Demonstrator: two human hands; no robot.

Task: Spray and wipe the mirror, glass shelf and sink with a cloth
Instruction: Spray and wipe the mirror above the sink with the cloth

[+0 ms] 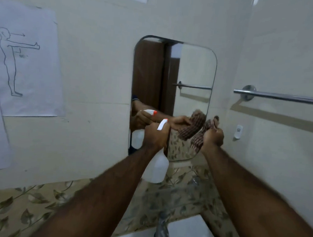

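A rounded rectangular mirror [191, 69] hangs on the pale tiled wall. My left hand [155, 136] grips a translucent white spray bottle [157, 168] with an orange-tipped nozzle, held up in front of the mirror's lower part. My right hand [212, 138] clutches a bunched brown striped cloth [200, 137] against the mirror's lower right edge. Both hands, the bottle and the cloth are reflected in the glass. Under the mirror, a glass shelf [184, 197] shows faintly over the leaf-patterned tiles. A white sink [191, 230] with a metal tap [161, 231] sits at the bottom of the view.
A chrome towel bar [280, 96] runs along the right wall, with a small white fitting [238, 131] below it. A paper sheet with a drawn standing figure [26, 57] is stuck on the wall at left. A band of leaf-patterned tiles [29, 207] runs below.
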